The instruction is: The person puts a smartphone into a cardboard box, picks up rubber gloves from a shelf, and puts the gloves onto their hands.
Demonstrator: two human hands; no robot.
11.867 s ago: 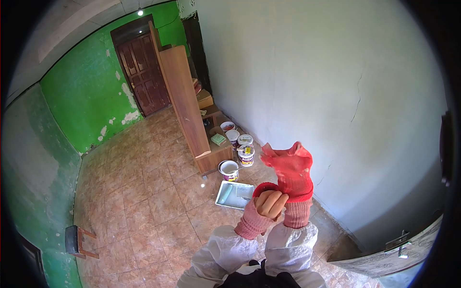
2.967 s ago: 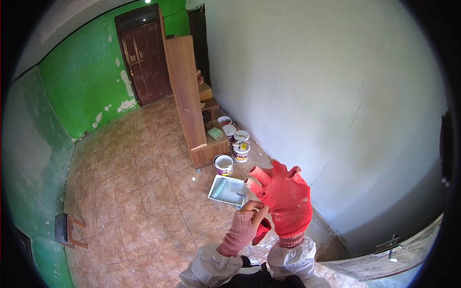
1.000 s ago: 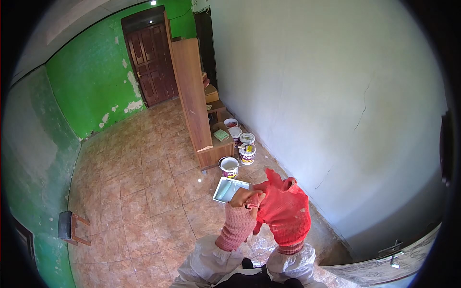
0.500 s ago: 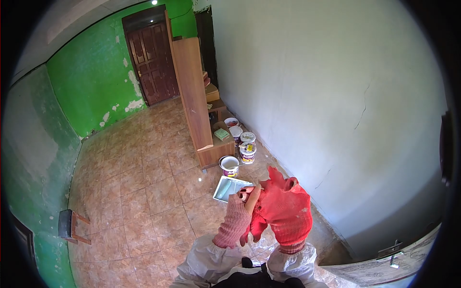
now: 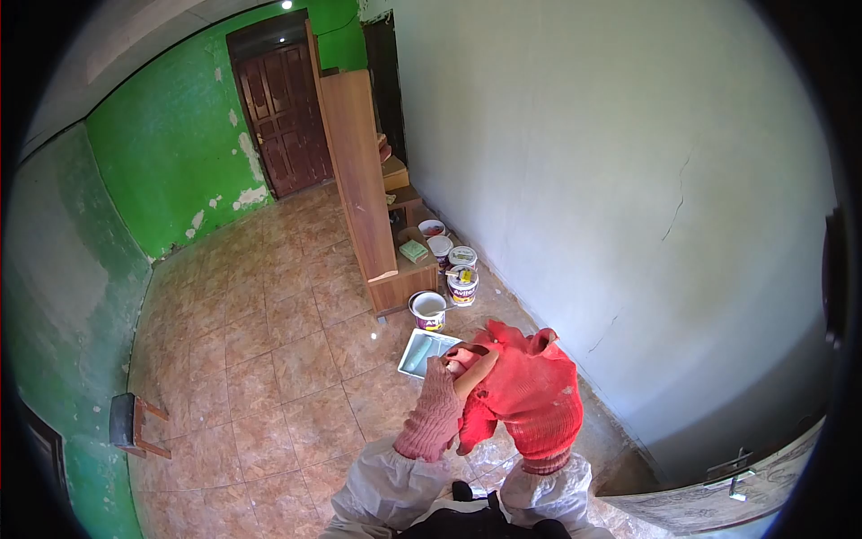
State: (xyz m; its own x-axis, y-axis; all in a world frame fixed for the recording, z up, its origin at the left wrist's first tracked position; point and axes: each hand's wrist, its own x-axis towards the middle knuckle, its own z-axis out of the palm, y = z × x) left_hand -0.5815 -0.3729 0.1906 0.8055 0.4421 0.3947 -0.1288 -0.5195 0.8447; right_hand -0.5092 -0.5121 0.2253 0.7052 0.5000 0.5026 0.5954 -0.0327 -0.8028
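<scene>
My left hand (image 5: 469, 370), bare above a pink knitted cuff, pinches the finger part of the red glove (image 5: 537, 382). That glove covers my right hand (image 5: 521, 359), and its fingertips look loose and crumpled. How the fingers inside lie is hidden. More red glove fabric (image 5: 477, 424) hangs between my two hands, below the left fingers. Just beyond my left hand, a white paint tray (image 5: 404, 362) with a pale blue roller (image 5: 419, 353) rests on the tiled floor, partly covered by the hand.
An open paint bucket (image 5: 428, 305) and several other buckets (image 5: 462, 286) stand beside a wooden cabinet (image 5: 355, 171). The pale wall (image 5: 611, 180) runs along the right. A stool (image 5: 128, 422) is at lower left, and a patterned panel with a handle (image 5: 718, 512) at lower right.
The left hand has moved from the glove's cuff to its finger part. Since half a second ago it has shifted slightly right, and the glove's fingers have bunched together.
</scene>
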